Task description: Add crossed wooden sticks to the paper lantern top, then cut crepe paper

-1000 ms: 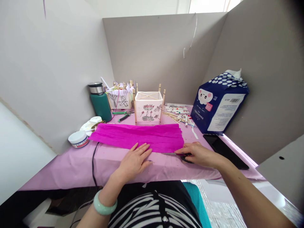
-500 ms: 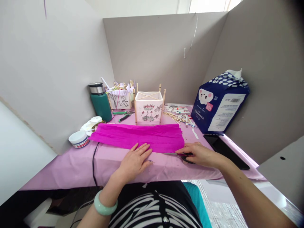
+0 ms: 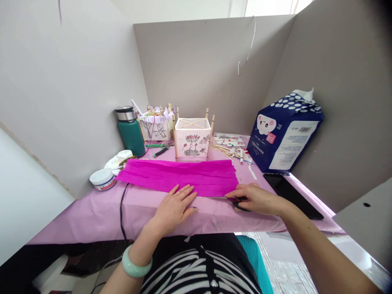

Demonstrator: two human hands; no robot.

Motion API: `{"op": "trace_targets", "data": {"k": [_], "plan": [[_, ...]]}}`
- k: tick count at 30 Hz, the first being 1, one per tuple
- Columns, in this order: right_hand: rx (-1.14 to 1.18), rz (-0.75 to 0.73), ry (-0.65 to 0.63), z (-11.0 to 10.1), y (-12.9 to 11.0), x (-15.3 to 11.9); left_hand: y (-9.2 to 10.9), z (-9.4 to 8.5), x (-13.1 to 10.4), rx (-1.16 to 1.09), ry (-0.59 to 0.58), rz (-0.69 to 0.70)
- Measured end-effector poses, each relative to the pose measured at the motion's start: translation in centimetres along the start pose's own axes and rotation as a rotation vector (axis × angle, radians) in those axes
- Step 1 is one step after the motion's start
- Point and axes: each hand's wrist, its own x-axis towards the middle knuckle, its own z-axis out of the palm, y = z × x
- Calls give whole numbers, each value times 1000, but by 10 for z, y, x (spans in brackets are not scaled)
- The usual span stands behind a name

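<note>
A long strip of magenta crepe paper (image 3: 171,175) lies flat across the table in front of me. My left hand (image 3: 176,204) rests on its near edge, palm down with the fingers spread. At the paper's near right corner, my right hand (image 3: 252,198) is closed round black-handled scissors (image 3: 241,204). Their blades lie along the paper's near edge, partly under it, so I cannot tell how far apart they are. My right fingertips touch the paper there.
A white lantern-like box with drawn flowers (image 3: 192,141) stands behind the paper. To its left are green-handled pliers (image 3: 161,150), a green bottle (image 3: 131,136) and a white jar (image 3: 103,179). Thin sticks (image 3: 226,152), a black phone (image 3: 292,196) and a blue tissue pack (image 3: 281,134) are at right.
My right hand and the scissors have shifted very slightly left along the paper's near edge. My left hand stays in place on the paper.
</note>
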Motion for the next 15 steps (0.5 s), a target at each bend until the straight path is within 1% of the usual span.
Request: {"op": "trace_targets", "data": {"k": [9,15], "plan": [[4,-14,-6,3,4,2,0,-1,0,-2,-1,-1],[12,-28,15,5,7,2,0,-1,0,3,-19,-3]]}}
